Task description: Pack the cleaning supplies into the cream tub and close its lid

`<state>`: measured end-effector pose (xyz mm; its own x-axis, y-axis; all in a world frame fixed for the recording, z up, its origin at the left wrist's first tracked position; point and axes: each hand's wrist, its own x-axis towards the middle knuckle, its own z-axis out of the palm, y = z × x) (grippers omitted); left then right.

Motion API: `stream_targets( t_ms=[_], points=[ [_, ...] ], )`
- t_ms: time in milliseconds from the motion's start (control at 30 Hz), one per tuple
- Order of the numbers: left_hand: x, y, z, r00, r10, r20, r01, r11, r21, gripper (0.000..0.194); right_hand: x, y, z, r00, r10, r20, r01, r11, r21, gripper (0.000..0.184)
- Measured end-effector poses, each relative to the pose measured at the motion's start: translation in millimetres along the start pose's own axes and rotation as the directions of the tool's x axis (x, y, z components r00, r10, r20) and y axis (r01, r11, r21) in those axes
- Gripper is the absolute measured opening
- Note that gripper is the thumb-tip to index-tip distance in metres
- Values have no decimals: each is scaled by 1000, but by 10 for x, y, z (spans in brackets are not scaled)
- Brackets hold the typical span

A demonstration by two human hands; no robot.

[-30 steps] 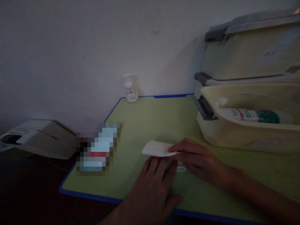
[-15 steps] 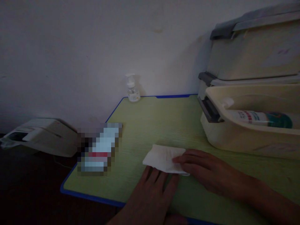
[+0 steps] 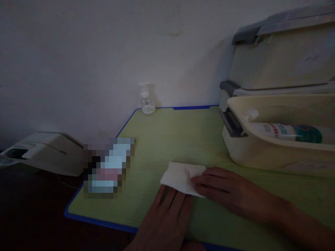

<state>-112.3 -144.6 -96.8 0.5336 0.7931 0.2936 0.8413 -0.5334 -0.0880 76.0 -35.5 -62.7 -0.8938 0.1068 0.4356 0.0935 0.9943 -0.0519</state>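
Note:
A white folded tissue [image 3: 180, 176] lies flat on the green table [image 3: 170, 139] near its front edge. My right hand [image 3: 222, 190] rests on the tissue's right part, fingers stretched out and pressing it down. My left hand [image 3: 167, 216] lies flat on the table just in front of the tissue, fingers extended, fingertips at its near edge. Neither hand holds anything.
A small pump bottle [image 3: 146, 99] stands at the table's far corner by the wall. A blurred-out flat object [image 3: 108, 167] lies at the left edge. A cream tub [image 3: 261, 153] with a bottle [image 3: 285, 130] inside sits at right, under a larger box [image 3: 282, 55]. A pale device [image 3: 44, 157] lies left of the table.
The tissue, lifted at an angle a second ago, now lies flat on the table under my right hand. My left hand slid slightly toward me. A small clear thing seen earlier is covered.

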Motion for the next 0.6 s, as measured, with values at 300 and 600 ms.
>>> stream_targets(
  t_ms=[300,600],
  points=[
    [-72,86,76,944,-31,-327,95,979,183,66,-15,-16,30,1000,3,24,-2,1000,-8,39],
    [-67,115,184,902,-46,-430,126,979,159,63,-25,-5,68,1000,-5,-9,5,1000,4,38]
  ],
)
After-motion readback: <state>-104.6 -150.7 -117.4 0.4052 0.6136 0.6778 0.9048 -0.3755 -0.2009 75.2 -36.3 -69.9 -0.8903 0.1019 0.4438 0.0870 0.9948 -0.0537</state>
